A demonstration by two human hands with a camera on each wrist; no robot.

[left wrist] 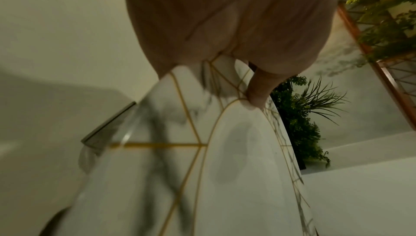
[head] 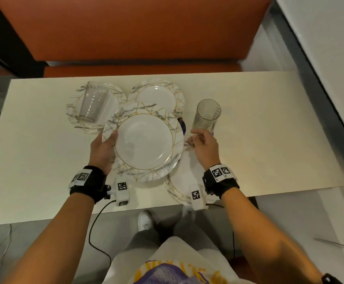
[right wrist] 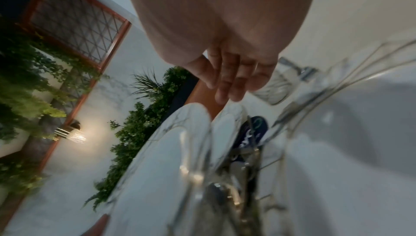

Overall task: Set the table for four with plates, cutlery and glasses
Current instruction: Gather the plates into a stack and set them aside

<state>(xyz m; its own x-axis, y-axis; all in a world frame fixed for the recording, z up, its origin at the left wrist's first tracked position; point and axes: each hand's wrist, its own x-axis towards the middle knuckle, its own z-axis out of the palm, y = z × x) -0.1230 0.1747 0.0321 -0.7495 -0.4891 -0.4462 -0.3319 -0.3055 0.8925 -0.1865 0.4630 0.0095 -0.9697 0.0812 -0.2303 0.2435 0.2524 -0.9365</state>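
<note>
A marble-and-gold plate [head: 144,144] is held above the white table [head: 269,130]. My left hand [head: 103,148] grips its left rim, thumb [left wrist: 258,86] on top of the plate [left wrist: 236,168]. My right hand [head: 202,143] hovers just right of the plate with fingers [right wrist: 227,77] straight and holding nothing. A ribbed glass [head: 208,115] stands just beyond it. A second plate [head: 74,117] at the far left carries a clear glass [head: 93,102]. A third plate [head: 156,95] lies at the far centre and another [head: 175,191] near my right wrist.
A dark blue object [head: 184,126] peeks out under the lifted plate's right edge, with blurred shiny metal pieces [right wrist: 236,166] beside it. An orange bench [head: 136,27] runs behind the table. The table's near edge is close to my wrists.
</note>
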